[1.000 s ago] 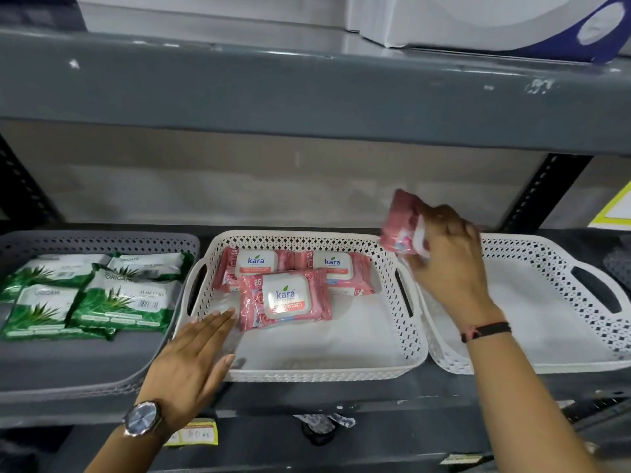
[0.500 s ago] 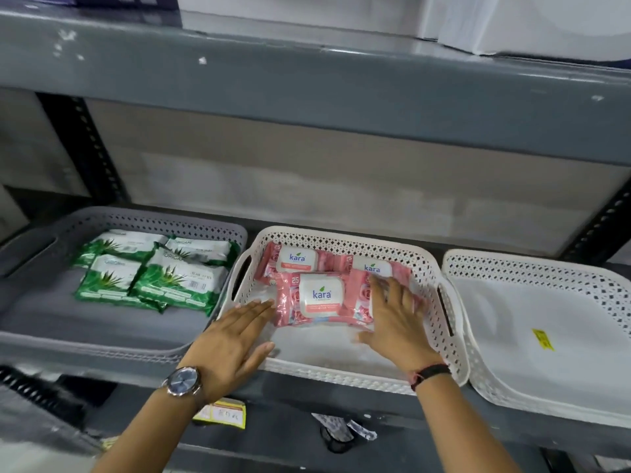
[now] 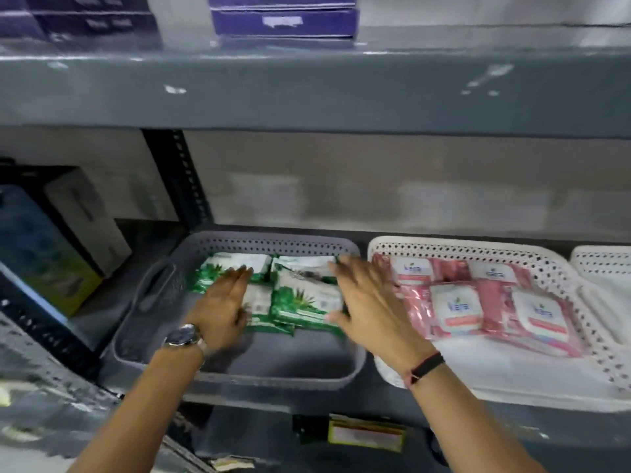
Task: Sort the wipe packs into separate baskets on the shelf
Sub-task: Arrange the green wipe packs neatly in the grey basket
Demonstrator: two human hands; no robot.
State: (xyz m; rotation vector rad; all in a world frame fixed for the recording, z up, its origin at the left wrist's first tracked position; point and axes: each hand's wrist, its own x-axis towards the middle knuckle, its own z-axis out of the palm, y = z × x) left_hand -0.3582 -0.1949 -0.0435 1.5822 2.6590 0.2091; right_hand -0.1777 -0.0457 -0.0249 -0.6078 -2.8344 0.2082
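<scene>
Several green wipe packs (image 3: 304, 295) lie at the back of a grey basket (image 3: 239, 373) on the shelf. My left hand (image 3: 222, 308) rests flat on the left packs with fingers spread. My right hand (image 3: 372, 305) is flat and open at the right side of the green packs, over the basket's right wall. Several pink wipe packs (image 3: 478, 302) lie in the white basket (image 3: 580, 336) to the right. A second white basket (image 3: 601, 264) shows at the far right edge; its contents are out of view.
The upper grey shelf beam (image 3: 307, 93) hangs above the baskets, with purple boxes (image 3: 283, 18) on it. A black upright post (image 3: 177, 175) stands left of the grey basket. Boxes (image 3: 85, 216) sit at the far left. A yellow label (image 3: 365, 435) is on the shelf's front edge.
Both hands moved left, from the white basket of pink packs to the green packs in the grey basket. The pink pack held a second ago now lies in the white basket. The view swung left.
</scene>
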